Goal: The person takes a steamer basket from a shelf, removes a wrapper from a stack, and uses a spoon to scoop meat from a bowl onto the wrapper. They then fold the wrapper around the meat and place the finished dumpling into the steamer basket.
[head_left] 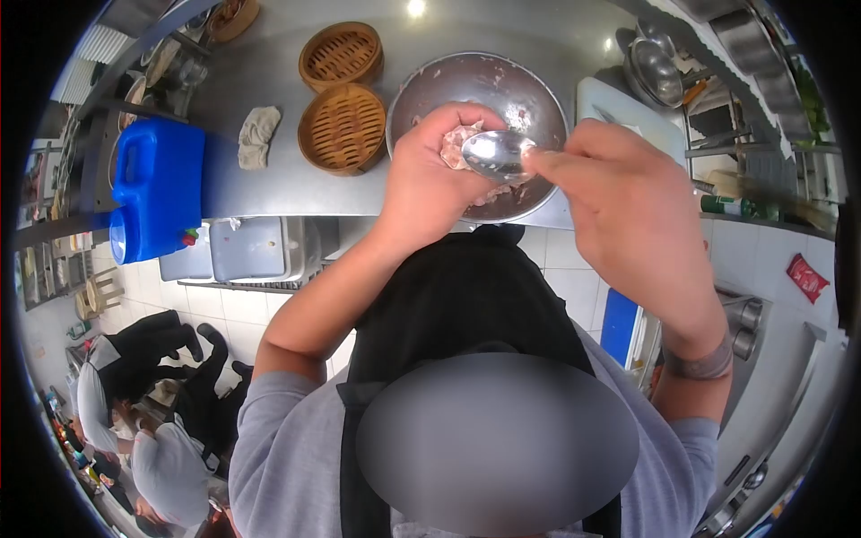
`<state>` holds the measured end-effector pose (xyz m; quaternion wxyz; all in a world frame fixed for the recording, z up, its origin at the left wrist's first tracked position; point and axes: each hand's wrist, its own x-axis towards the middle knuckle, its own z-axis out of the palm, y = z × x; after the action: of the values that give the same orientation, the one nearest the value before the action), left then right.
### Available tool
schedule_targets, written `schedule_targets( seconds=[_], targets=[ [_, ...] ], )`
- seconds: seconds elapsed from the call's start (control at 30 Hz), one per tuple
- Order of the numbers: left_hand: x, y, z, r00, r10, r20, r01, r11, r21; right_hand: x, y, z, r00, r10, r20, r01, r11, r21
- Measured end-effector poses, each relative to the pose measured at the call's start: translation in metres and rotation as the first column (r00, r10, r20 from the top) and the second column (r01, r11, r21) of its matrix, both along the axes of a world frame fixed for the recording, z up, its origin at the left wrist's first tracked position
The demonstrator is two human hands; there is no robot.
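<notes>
My left hand [429,184] is curled around a small lump of pale pink minced filling [454,146], over the left part of a large metal bowl [421,82]. Between the fingers and thumb of my right hand [628,193] is a metal spoon [495,154], its bowl against the lump in my left hand. More pinkish mixture clings to the inside of the metal bowl. Whether a wrapper surrounds the lump, I cannot tell.
Two round bamboo steamers [341,56] [343,129] stand left of the bowl. Farther left are a folded cloth [259,137] and a blue jug [160,184]. A white cutting board [659,134] lies right. Two people [170,466] are at lower left.
</notes>
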<state>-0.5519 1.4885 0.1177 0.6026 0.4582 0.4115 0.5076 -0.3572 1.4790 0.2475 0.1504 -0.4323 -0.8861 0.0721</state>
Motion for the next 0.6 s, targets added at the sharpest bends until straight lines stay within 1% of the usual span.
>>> schedule_targets(
  seconds=[0.07,0.1,0.17,0.2,0.27,0.4,0.47,0.5,0.57,0.6],
  targets=[
    [0.002,0.001,0.008,0.996,0.007,0.09,-0.004,0.999,-0.035,0.004,0.002,-0.001,1.0,0.016,0.021,-0.017,0.999,0.028],
    [0.002,0.002,0.008,0.996,0.003,0.088,0.0,0.999,-0.034,0.008,0.003,0.005,1.0,0.013,0.02,-0.013,0.999,0.029],
    [-0.004,0.004,0.003,0.984,-0.055,0.167,0.071,0.993,-0.096,0.016,0.004,0.022,0.991,-0.078,-0.113,0.082,0.996,0.034],
    [-0.008,0.006,0.001,0.985,-0.057,0.165,0.073,0.993,-0.093,0.019,0.003,0.024,0.99,-0.079,-0.115,0.084,0.996,0.037],
    [-0.016,0.01,-0.002,0.945,-0.17,0.28,0.207,0.972,-0.109,0.022,0.001,0.027,0.963,-0.185,-0.194,0.193,0.981,0.019],
    [-0.024,0.012,-0.011,0.943,-0.23,0.241,0.254,0.964,-0.073,0.02,0.004,0.005,0.959,-0.16,-0.235,0.178,0.983,0.055],
    [-0.02,0.01,-0.005,0.989,-0.146,0.022,0.147,0.989,-0.025,0.019,0.005,-0.001,0.974,-0.131,-0.186,0.143,0.988,0.051],
    [-0.018,0.009,-0.005,0.989,-0.149,0.018,0.149,0.988,-0.024,0.019,0.006,-0.003,0.973,-0.133,-0.189,0.145,0.988,0.051],
    [-0.012,0.008,-0.006,0.994,-0.105,0.039,0.101,0.991,0.093,0.018,0.008,-0.007,0.979,-0.063,-0.195,0.077,0.995,0.065],
    [-0.009,0.007,-0.003,0.993,-0.109,0.037,0.106,0.99,0.093,0.017,0.009,-0.007,0.978,-0.068,-0.197,0.082,0.995,0.065]
  ],
)
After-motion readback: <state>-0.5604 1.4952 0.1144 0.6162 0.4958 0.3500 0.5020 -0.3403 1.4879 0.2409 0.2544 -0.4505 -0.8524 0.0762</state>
